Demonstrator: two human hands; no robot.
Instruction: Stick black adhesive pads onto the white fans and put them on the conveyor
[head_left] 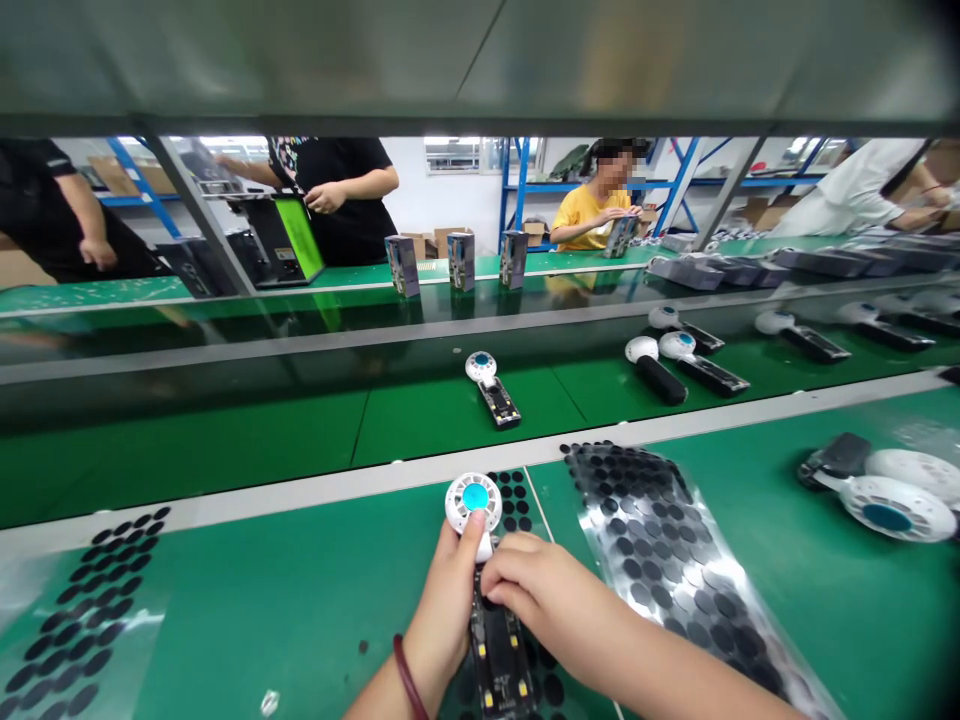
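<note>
A handheld fan [474, 500] with a white round head and a blue centre is in my left hand [446, 585], whose thumb presses on the head. Its dark handle [501, 655] lies open toward me and shows a circuit board with small yellow parts. My right hand [536, 580] is closed in a pinch at the top of the handle, just below the white neck; what its fingertips hold is hidden. Under the fan lies a sheet of black round stickers [515, 500]. To the right of my hands is a larger clear sheet of black round stickers [675, 560].
Another sticker sheet [82, 610] lies at left. Beyond the pale edge strip, a green conveyor belt [225, 440] carries a fan [491, 388] and several more at right. White fans [892, 505] lie on the right of the bench. Across it, people work near upright boxes [461, 262]. A shelf [480, 65] hangs overhead.
</note>
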